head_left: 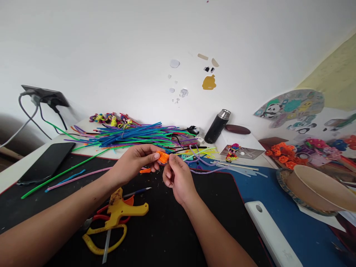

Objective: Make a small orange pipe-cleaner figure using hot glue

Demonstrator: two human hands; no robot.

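Observation:
Between both hands, above the black mat (164, 233), is a small folded orange pipe-cleaner piece (163, 157). My left hand (139, 160) pinches its left side between thumb and fingers. At its right end, the thumb and forefinger of my right hand (179, 176) are closed on it; the other fingers curl in. Just below my left fingers lies another small orange piece (145, 171) on the mat. A big heap of blue, green and purple pipe cleaners (133, 135) spreads behind my hands. Nearer me, a yellow glue gun (119, 209) lies over red-handled pliers (101, 218), beside a pen (137, 192).
A phone (46, 163) lies at left, below a wall socket (46, 95) with cables. A black thermos (218, 126) leans at the back, near a small colourful figure (233, 152). To the right are a long white object (271, 233), a bowl (319, 189) and orange pipe-cleaner flowers (283, 154).

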